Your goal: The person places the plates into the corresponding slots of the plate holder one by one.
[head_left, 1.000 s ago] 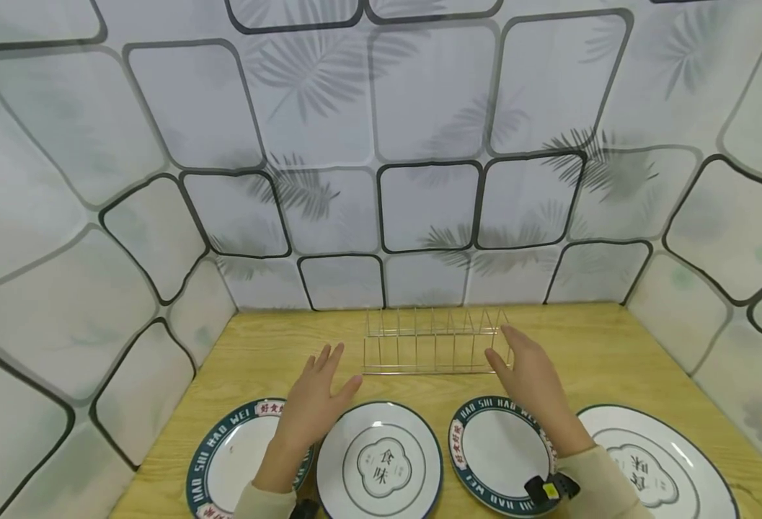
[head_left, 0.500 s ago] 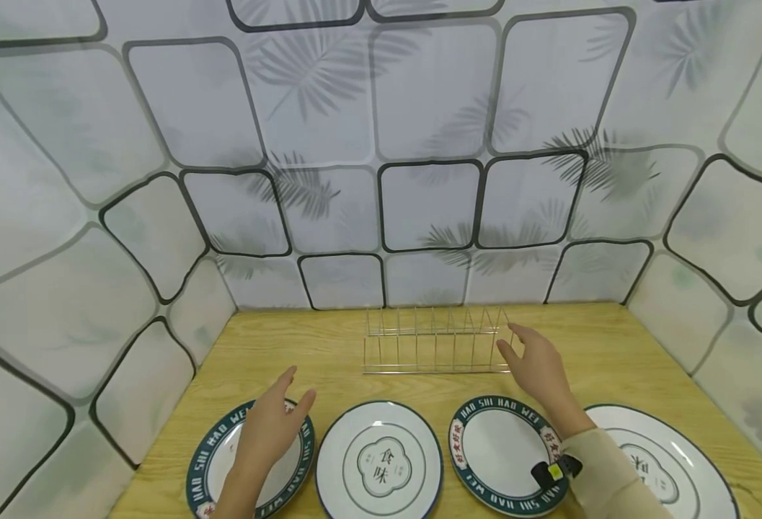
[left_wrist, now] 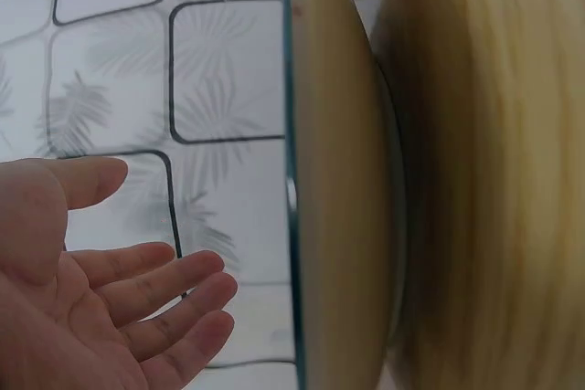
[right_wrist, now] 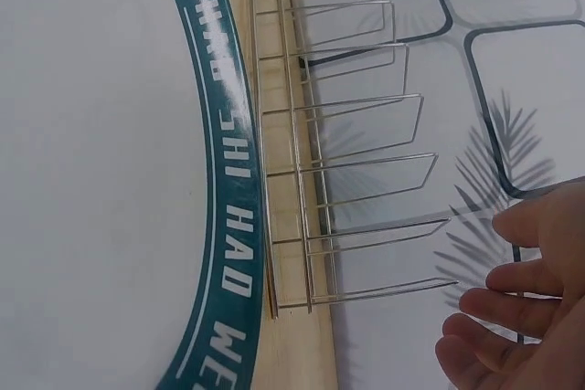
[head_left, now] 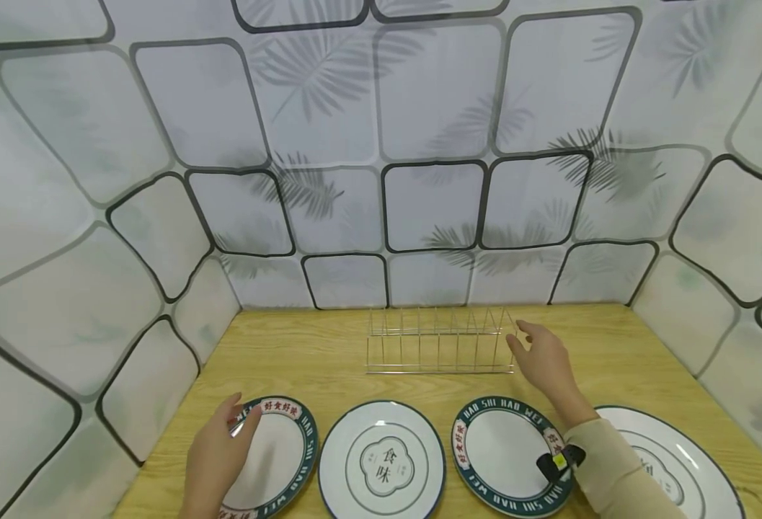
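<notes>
In the head view, my left hand (head_left: 215, 454) hovers at the left edge of a green-rimmed plate (head_left: 273, 461), covering part of its rim. The left wrist view shows that hand's fingers (left_wrist: 196, 271) loosely bent, holding nothing, beside a plate (left_wrist: 338, 180) seen nearly edge-on. My right hand (head_left: 546, 364) is at the right end of a metal wire dish rack (head_left: 439, 373), its fingers relaxed. The right wrist view has its fingertips (right_wrist: 475, 303) close to the rack's wire prongs (right_wrist: 366, 166), holding nothing; whether they touch cannot be told from the head view. The rack holds no plates.
A white plate with a printed emblem (head_left: 381, 468) and a second green-rimmed plate (head_left: 507, 447) lie in the front row. A larger white plate (head_left: 685, 461) lies at the right, partly behind the sleeve. Patterned walls (head_left: 432, 209) enclose the wooden table (head_left: 290, 353).
My left hand has moved left and toward me, from between the two left plates to the far left plate's edge. My right hand has shifted slightly right along the rack's end.
</notes>
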Motion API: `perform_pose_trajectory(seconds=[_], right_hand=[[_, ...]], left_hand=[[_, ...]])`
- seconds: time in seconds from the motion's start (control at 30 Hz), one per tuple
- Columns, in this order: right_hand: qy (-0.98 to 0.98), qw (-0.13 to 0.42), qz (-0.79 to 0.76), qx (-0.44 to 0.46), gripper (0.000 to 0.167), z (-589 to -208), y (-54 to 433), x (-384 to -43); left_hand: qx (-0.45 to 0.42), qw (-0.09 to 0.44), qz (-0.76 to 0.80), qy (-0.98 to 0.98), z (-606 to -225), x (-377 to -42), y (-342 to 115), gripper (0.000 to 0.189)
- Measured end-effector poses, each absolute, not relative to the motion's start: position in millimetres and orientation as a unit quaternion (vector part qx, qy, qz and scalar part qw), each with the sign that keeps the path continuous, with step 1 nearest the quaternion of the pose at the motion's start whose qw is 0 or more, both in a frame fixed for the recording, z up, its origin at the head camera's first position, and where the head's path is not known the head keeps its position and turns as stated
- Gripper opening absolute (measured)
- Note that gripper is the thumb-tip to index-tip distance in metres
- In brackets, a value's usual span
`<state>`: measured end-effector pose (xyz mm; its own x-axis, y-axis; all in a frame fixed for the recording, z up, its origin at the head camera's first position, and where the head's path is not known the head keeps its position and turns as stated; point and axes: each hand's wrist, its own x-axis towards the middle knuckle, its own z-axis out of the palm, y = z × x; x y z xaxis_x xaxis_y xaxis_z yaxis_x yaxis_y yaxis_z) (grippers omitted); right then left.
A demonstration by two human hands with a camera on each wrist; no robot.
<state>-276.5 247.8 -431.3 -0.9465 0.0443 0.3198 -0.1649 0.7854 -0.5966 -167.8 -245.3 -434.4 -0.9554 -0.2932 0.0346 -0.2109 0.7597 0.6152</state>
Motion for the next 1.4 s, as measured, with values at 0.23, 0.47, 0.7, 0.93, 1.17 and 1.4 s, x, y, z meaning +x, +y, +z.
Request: perform_pose_trajectory(seconds=[0.23,0.47,0.7,0.93,1.17,1.4], right_hand=[[-0.933,0.151,0.327,0.023,0.047,-430.1,252.7,-280.3],[-0.932,0.135,0.336,0.019,0.047,-434.3,258.7,-286.4],[-0.924,0.103,0.369,0.004,0.045,-441.8,263.0,-292.4],[-0.919,0.091,0.384,-0.005,0.045,-445.5,264.3,-296.2],[-0.917,0.091,0.388,-0.012,0.042,-443.7,263.3,-296.6],[-0.918,0.086,0.387,-0.017,0.04,-445.6,263.4,-296.4]], left_hand=[[0.179,0.038,-0.318,-0.93,-435.0,-156.7,-267.0,0.091],[0.21,0.054,-0.305,-0.927,-442.9,-153.2,-281.0,0.079],[0.28,0.048,-0.299,-0.911,-454.5,-154.2,-292.5,0.073],[0.285,0.025,-0.301,-0.91,-458.5,-155.0,-300.9,0.075],[0.242,-0.018,-0.28,-0.929,-461.0,-154.9,-308.9,0.069],[0.278,-0.054,-0.286,-0.915,-464.3,-156.8,-304.2,0.057]])
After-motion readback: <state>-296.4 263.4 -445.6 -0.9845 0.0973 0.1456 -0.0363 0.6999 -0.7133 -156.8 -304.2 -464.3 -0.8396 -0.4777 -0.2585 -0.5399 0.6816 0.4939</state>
